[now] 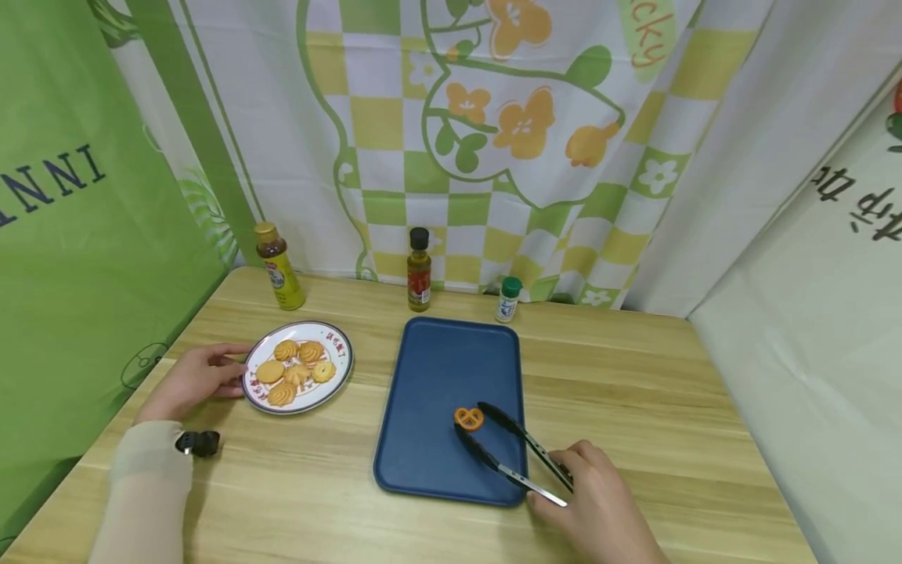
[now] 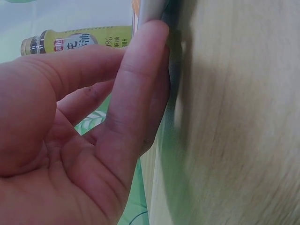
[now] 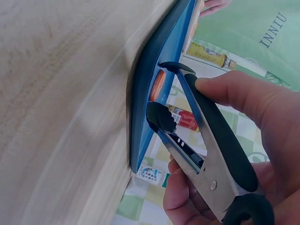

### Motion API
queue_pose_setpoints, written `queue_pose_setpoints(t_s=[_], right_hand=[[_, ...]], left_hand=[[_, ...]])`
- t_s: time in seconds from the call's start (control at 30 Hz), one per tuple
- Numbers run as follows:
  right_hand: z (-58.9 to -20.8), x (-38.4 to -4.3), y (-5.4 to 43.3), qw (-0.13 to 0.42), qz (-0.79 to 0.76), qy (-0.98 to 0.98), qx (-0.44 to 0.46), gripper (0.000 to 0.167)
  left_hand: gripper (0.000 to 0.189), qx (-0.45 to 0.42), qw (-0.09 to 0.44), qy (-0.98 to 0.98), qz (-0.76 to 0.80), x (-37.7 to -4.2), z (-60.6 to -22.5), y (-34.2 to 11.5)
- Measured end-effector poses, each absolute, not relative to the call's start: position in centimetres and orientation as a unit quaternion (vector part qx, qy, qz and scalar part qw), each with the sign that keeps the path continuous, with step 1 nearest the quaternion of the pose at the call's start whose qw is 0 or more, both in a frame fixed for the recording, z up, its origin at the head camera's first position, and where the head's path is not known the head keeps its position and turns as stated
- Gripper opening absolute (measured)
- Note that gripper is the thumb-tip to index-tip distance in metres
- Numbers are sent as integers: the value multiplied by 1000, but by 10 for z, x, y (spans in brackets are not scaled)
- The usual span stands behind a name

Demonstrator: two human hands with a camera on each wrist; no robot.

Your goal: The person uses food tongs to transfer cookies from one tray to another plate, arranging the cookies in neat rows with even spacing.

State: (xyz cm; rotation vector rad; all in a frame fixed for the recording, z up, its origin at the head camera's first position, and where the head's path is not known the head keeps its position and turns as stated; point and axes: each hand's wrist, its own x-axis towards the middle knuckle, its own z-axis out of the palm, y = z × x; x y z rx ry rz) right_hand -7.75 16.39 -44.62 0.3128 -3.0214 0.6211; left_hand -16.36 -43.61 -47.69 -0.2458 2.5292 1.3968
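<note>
The left hand (image 1: pixel 195 381) grips the left rim of a round white plate (image 1: pixel 343 345) with a dark-lined rim and red writing. On the plate lie several golden cookies (image 1: pixel 297 376). The left wrist view shows the fingertips at the plate's edge (image 2: pixel 152 9). In the right hand (image 1: pixel 595 501) is a pair of tongs (image 1: pixel 517 478) with black tips, held by thumb and fingers. The tongs' arms are spread, one tip on either side of a pretzel (image 1: pixel 468 419). That pretzel rests on a dark blue rectangular tray (image 1: pixel 451 360).
Along the back of the wooden table (image 1: pixel 606 376) stand a yellow bottle (image 1: pixel 280 266), a black-capped bottle (image 1: pixel 419 270) and a small green-lidded shaker (image 1: pixel 508 299). A patterned curtain (image 1: pixel 479 196) hangs behind them. A black watch (image 1: pixel 199 443) is on the left wrist.
</note>
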Motion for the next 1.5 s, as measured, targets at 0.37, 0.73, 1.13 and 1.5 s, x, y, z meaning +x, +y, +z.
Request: queue_pose_setpoints(t_s=[0.37, 0.73, 1.13, 1.5], right_hand=[[-446, -79, 163, 31, 214, -971, 103, 55], [-429, -96, 143, -7, 219, -970, 107, 51], [-424, -109, 92, -7, 253, -953, 166, 52], [-424, -122, 50, -18, 269, -936, 228, 47]], left_hand=[[53, -85, 122, 865, 480, -164, -479, -439], [55, -100, 119, 872, 465, -166, -478, -435], [54, -94, 113, 862, 486, -166, -479, -434], [53, -94, 112, 869, 473, -167, -481, -436]])
